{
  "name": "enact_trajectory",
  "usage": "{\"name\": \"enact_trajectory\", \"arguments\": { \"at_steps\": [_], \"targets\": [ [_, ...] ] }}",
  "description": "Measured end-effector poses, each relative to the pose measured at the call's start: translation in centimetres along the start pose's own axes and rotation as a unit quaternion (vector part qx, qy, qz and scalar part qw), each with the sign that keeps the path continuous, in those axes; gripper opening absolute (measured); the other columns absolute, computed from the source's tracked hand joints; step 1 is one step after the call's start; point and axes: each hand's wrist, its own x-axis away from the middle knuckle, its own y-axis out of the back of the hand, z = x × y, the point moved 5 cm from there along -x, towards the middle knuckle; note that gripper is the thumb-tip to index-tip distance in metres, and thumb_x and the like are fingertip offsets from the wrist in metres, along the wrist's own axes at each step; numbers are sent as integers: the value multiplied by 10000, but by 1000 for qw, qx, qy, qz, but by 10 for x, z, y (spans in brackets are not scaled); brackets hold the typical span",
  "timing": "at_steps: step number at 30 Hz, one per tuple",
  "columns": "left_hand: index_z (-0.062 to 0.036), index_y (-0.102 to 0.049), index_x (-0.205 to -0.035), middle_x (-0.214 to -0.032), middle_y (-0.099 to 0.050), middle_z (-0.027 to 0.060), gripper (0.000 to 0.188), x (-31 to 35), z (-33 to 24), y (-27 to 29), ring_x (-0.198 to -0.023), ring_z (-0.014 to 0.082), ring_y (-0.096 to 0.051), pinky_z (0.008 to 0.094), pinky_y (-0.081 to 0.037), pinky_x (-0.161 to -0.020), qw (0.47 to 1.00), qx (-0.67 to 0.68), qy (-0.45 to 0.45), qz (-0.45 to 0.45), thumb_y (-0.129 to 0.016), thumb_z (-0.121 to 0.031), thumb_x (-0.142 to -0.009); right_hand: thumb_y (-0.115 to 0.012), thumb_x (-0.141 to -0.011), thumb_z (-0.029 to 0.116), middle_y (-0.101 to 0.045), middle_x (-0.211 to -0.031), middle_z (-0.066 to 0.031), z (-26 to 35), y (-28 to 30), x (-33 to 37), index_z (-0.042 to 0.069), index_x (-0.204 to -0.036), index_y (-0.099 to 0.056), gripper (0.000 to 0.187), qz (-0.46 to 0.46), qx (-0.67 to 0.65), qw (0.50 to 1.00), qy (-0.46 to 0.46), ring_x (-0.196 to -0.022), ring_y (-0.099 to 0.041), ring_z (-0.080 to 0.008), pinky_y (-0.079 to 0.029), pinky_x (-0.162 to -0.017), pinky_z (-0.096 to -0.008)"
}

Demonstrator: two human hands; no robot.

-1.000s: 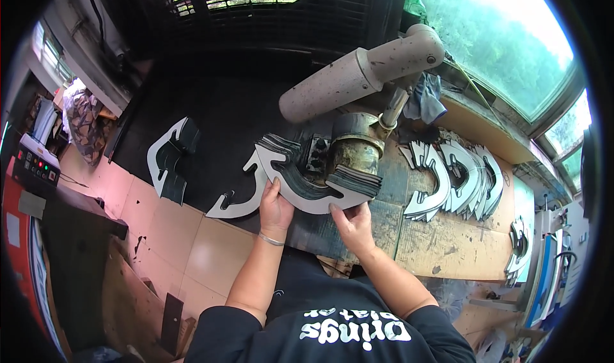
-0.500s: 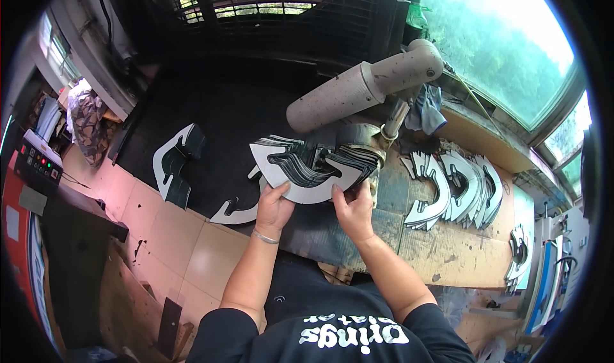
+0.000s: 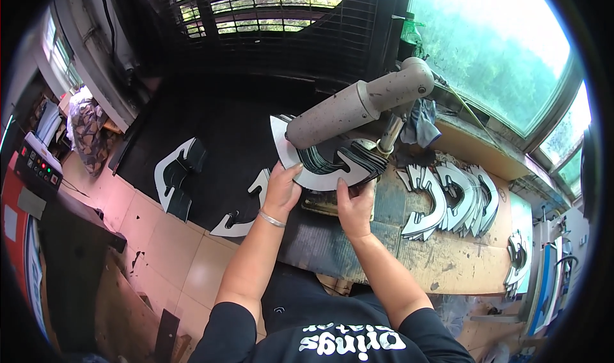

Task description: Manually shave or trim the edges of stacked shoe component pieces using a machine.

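Note:
My two hands hold a thick stack of curved, C-shaped flat pieces (image 3: pixel 323 180), white on top with dark layered edges. My left hand (image 3: pixel 282 185) closes round its left near edge, thumb on the white top. My right hand (image 3: pixel 356 204) grips the near right part, its thumb also at the edge. Above the stack slants a thick grey cylinder (image 3: pixel 332 115), which hides part of the stack's far left side. A metal post (image 3: pixel 389 135) stands just beyond the right end of the stack.
On the black mat at left stand another stack of angular pieces (image 3: pixel 167 171) and loose white pieces (image 3: pixel 231 227). Several curved stacks (image 3: pixel 427 203) lie on the worn wooden bench (image 3: pixel 409 261) at right. A grey cloth (image 3: pixel 420 123) hangs by the window. A control box (image 3: pixel 43 165) sits far left.
Both hands have carried the stack to the right and away from me, partly beneath the grey cylinder. It has also turned, its left end now pointing farther away. Both hands keep their hold.

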Motion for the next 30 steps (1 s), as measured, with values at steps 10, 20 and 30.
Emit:
{"name": "enact_trajectory", "arguments": {
  "at_steps": [10, 20, 30],
  "targets": [
    [2, -466, -1295, -1256, -567, 97, 447, 1, -1, -1, -1163, 222, -549, 373, -396, -1032, 1000, 0, -5, 4, -474, 75, -855, -613, -880, 10, -574, -1119, -105, -2, 2, 2, -9, -1224, -418, 396, -1, -18, 1000, -2, -1003, -566, -156, -469, -860, -283],
    [0, -496, -1252, -1188, -590, 81, 389, 6, -8, 13, -1097, 190, -567, 333, -411, -996, 999, -2, -13, -30, -486, 47, -866, -617, -879, 6, -583, -1119, -96, -10, -4, 7, -17, -1192, -449, 357, 15, -55, 998, -12, -1002, -571, -151, -467, -860, -275],
    [12, -490, -1258, -1266, -564, 133, 359, 24, -1, 45, -1215, 278, -516, 429, -364, -1082, 984, 156, 34, -81, -480, -12, -900, -610, -850, 15, -626, -1060, -130, 15, 8, -14, -27, -1195, -458, 379, 93, 26, 995, -10, -969, -619, -197, -484, -867, -308]
  ]
}}
